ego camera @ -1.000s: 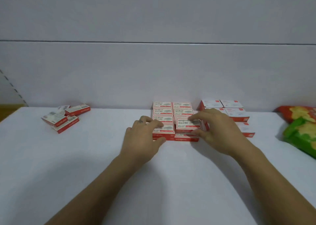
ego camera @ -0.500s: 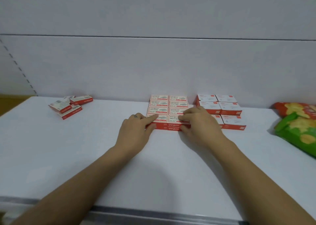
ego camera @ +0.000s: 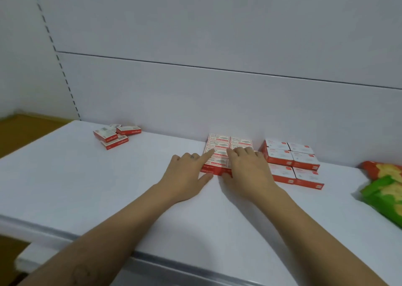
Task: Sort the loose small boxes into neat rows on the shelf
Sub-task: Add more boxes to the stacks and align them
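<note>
Head view: left hand (ego camera: 187, 173) and right hand (ego camera: 247, 171) press flat on boxes (ego camera: 219, 138).

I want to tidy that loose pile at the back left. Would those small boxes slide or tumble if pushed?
Likely slide: the loose boxes are flat cartons on a smooth shelf. One seems to rest on another, so it may slip off. Square edges suggest no rolling.

White shelf (ego camera: 87, 188) — boxes (ego camera: 219, 138), snack bags (ego camera: 385, 194).
</note>
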A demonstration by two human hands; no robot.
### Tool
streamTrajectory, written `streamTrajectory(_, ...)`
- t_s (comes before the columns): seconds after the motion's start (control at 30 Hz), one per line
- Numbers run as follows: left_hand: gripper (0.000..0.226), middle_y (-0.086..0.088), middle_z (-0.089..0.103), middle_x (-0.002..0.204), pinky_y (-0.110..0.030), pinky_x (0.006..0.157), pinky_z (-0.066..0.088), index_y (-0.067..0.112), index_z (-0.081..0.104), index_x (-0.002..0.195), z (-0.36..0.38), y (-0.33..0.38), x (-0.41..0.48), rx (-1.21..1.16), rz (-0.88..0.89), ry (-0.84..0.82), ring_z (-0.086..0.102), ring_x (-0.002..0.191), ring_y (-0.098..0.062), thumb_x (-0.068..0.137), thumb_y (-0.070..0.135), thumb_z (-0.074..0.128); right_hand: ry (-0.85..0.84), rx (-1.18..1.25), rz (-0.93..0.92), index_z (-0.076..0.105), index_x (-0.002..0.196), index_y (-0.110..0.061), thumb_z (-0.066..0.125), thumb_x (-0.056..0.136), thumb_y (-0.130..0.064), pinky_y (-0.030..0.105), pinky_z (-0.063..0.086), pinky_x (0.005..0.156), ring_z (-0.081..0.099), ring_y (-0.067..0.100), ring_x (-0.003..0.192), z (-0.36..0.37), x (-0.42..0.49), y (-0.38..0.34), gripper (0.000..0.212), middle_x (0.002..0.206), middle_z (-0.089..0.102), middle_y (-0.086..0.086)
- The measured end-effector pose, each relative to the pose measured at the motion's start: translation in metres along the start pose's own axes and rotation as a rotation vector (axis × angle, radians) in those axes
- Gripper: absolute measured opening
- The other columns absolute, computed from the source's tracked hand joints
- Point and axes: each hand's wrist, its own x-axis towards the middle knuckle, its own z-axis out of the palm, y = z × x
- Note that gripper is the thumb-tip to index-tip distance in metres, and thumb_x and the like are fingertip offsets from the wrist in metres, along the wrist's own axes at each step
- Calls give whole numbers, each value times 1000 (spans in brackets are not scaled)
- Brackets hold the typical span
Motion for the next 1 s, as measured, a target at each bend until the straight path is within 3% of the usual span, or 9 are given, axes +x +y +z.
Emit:
streamTrajectory(0.07, 62, 2, 54, 130, -39, 97, 37, 33, 18, 150, -6, -6, -3, -20, -38, 43, 49, 117, -20, 95, 53, 37, -7, 16, -52, 32, 144, -15, 46, 92, -47, 39, 30, 103, 40, 26, 128, -5, 9, -8, 63, 141, 45, 4)
streamTrajectory(0.2, 44, 7, 51, 136, -36, 101, 33, 31, 47, 134, -24, -44, -11, -54, -184, 173, 46, 124, -16, 94, 50, 45, -21, 87, -109, 37, 140, -15, 50, 91, -49, 40, 31, 103, 38, 28, 129, -14, 31, -34, 62, 141, 46, 5)
streamTrajectory(0.3, 38, 5, 52, 136, -38, 101, 35, 28, 55, 127, -37, -82, -20, -48, -343, 221, 47, 124, -19, 94, 46, 49, -56, 144, -177, 37, 141, -15, 50, 91, -48, 41, 31, 105, 37, 29, 131, -18, 48, -67, 61, 143, 43, 7)
streamTrajectory(0.57, 50, -4, 39, 147, -41, 106, 36, 23, 43, 139, -43, -155, -49, 101, -807, 275, 37, 132, -25, 93, 43, 50, -86, 255, -298, 43, 137, -15, 50, 92, -41, 40, 32, 104, 40, 28, 127, 4, 85, -147, 53, 140, 46, 6)
streamTrajectory(0.73, 62, -7, 36, 148, -43, 104, 38, 22, 34, 142, -43, -173, -38, 60, -901, 239, 38, 132, -26, 89, 50, 52, 53, 336, -289, 39, 141, -18, 45, 94, -38, 36, 25, 110, 38, 22, 130, 27, 97, -168, 51, 143, 44, 1)
streamTrajectory(0.87, 71, -7, 46, 136, -41, 95, 44, 21, 36, 136, -48, -194, -18, -33, -1003, 236, 48, 121, -26, 83, 65, 51, 55, 308, -338, 35, 145, -19, 40, 95, -40, 39, 12, 117, 32, 21, 137, 43, 107, -170, 54, 149, 38, 2)
streamTrajectory(1.0, 82, -9, 49, 133, -44, 94, 42, 17, 37, 132, -42, -209, 8, -17, -1052, 202, 48, 121, -28, 75, 74, 51, 38, 331, -343, 38, 143, -19, 38, 94, -39, 40, 9, 118, 34, 22, 136, 47, 116, -168, 52, 147, 41, 1)
